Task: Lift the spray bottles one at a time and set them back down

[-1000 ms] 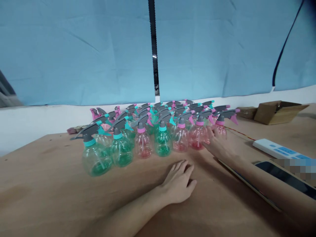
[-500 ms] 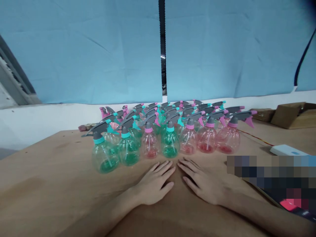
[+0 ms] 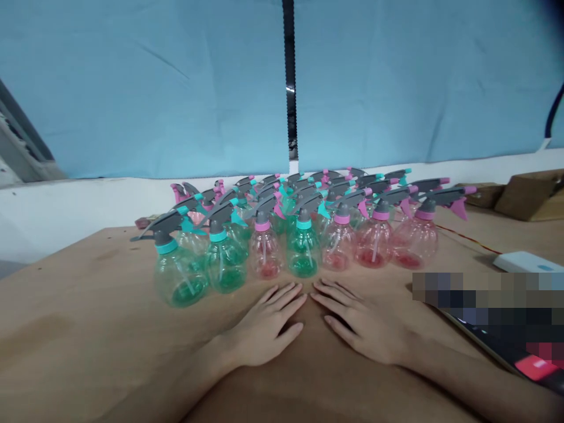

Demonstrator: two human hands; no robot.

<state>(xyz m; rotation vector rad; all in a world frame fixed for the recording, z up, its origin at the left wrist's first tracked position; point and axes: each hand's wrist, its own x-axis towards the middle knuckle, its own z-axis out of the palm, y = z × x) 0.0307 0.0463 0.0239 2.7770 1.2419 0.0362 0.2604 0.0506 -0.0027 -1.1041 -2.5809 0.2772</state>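
Note:
Both my left hand (image 3: 271, 326) and my right hand (image 3: 359, 320) lie palm down on the wooden table (image 3: 88, 329), fingers spread and holding nothing. Just beyond my fingertips stand rows of small round spray bottles, upright and close together. Nearest the hands is a green spray bottle (image 3: 303, 252) with a teal collar; a clear pink one (image 3: 267, 255) is left of it and another pink one (image 3: 338, 249) right of it. A green bottle (image 3: 180, 279) marks the front row's left end, a pink bottle (image 3: 414, 244) its right end. Rear bottles are partly hidden.
Cardboard boxes (image 3: 531, 197) sit at the back right. A white device (image 3: 526, 262) with a thin cable lies at the right, behind a dark flat object (image 3: 484, 338) that is partly pixelated. Blue sheeting (image 3: 176, 88) with a black strip (image 3: 289, 82) covers the wall behind.
The view has shifted slightly, so the bottles appear a little larger and more spread out. Both hands remain flat on the table; no bottle has visibly been moved.

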